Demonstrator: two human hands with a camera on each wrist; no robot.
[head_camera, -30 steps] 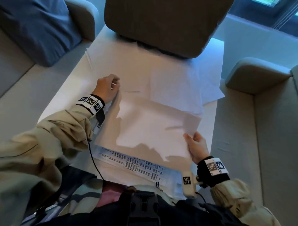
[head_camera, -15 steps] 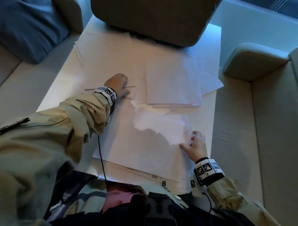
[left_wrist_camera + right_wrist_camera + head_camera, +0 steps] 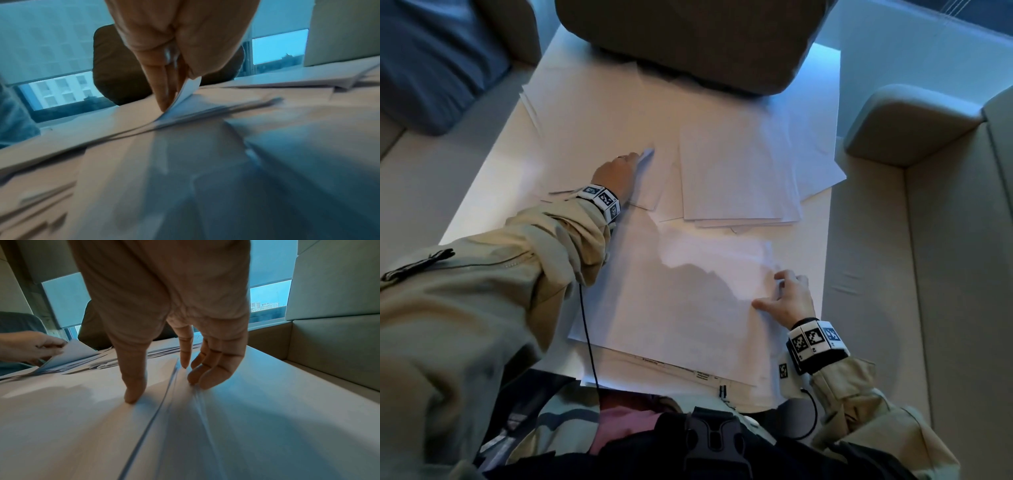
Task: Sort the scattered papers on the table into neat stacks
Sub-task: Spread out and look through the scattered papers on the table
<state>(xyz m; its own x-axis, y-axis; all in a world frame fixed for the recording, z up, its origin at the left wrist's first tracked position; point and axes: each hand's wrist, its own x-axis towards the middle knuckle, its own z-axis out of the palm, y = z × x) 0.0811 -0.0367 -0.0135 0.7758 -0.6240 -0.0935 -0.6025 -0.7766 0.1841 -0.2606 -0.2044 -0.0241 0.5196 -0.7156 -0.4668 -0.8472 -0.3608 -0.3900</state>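
Lying spread over the table (image 3: 465, 205): white papers in loose overlapping layers. Resting at the near edge, a large sheet (image 3: 671, 308) over a printed form (image 3: 688, 371); fanning toward the far right corner, a rough stack (image 3: 739, 178); curling upward at mid-table, one sheet's corner (image 3: 190, 88)

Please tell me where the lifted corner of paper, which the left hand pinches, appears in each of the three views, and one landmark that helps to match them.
Head view: the lifted paper corner is upper left of centre, at the left hand.
Left wrist view: centre, upper half, between the fingertips.
Right wrist view: far left, mid-height.
Shared landmark: the dark cushion at the table's far end.
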